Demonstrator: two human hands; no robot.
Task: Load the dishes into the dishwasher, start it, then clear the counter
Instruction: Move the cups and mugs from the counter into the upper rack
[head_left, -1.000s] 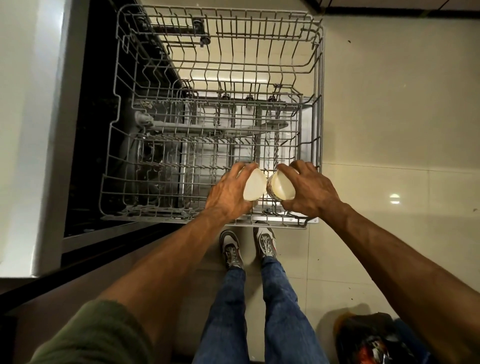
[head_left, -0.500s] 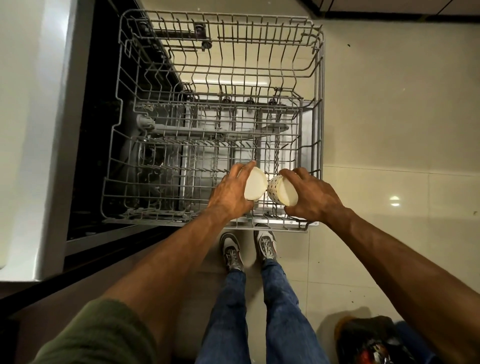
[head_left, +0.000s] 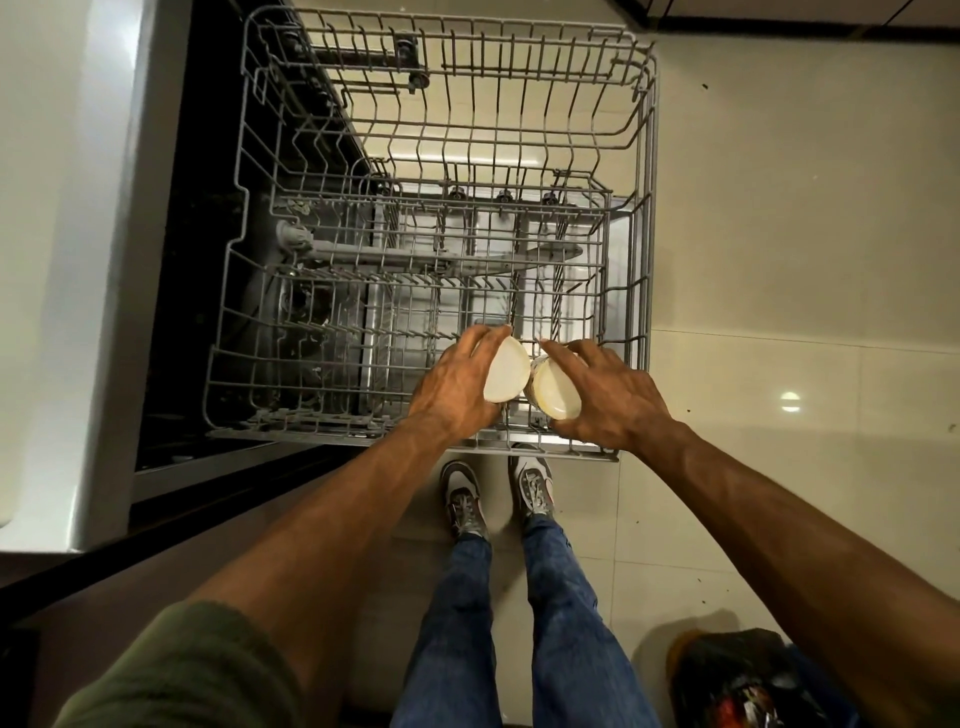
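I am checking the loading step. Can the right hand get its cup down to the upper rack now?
Probably yes: the right hand holds its cup over the near corner of the upper rack, and no dish shows beneath it.

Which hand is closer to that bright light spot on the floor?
Right. The right hand is just left of the light spot; the left hand is farther left, beyond it.

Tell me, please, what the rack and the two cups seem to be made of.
Rack: metal wire with a grey matte coating, judging by thin bent rods. Left cup and right cup: smooth cream surfaces, probably ceramic, possibly plastic.
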